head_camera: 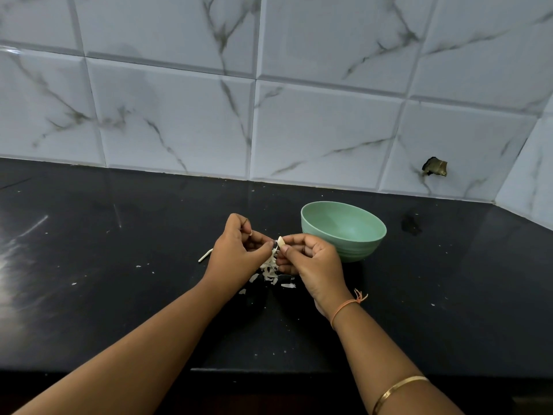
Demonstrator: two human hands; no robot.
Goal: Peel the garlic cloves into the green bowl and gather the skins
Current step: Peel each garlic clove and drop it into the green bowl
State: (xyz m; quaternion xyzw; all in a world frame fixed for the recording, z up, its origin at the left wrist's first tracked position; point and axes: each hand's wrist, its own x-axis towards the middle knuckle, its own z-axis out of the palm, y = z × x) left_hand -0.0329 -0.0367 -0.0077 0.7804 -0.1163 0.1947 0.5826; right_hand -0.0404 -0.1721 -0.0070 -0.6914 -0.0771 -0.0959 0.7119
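Black worktop (119, 295) under marble tiles (329, 130), where the left hand (236, 250) and right hand (311, 262) both pinch one clove (280, 241) mid-peel just beside the bowl (353, 250), which shows nothing inside from here, skins (269, 269) loose underneath, so peeling looks early-ish and gathering isn't started.

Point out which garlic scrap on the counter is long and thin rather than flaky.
The pale stalk poking out left of the left hand. The other scraps are flat skin flakes heaped below both hands.
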